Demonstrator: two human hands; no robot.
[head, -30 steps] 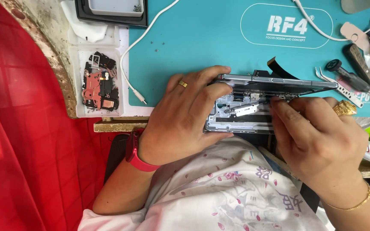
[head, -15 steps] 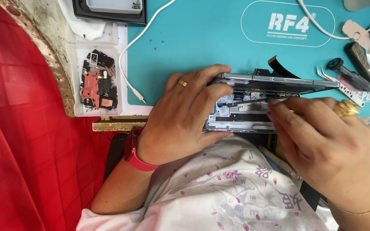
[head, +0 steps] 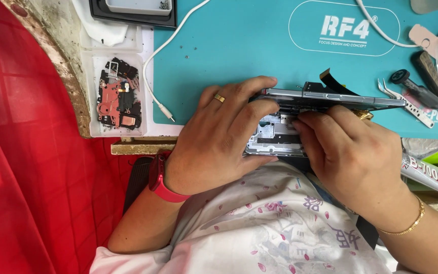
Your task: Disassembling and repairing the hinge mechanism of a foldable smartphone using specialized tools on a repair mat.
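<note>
Two hands: both close around one opened phone (head: 300, 119) at the near edge of the tabletop (head: 239, 45).
Mat: teal work mat (head: 259, 56) under the phone, likely there to keep small parts from straying.
Phone: tipped on its long edge, long axis running left to right, open inside facing the person.
Left hand (head: 219, 139): curled over the phone's left end, fingers wrapped on the frame, apparently to steady it.
Right hand (head: 353, 152): fingertips pinched at the inner parts; whether it holds a tool I cannot tell.
Tray (head: 119, 96): clear, left of the mat, holding loose phone pieces.
Tweezers (head: 406, 104): lying just right of the phone.
</note>
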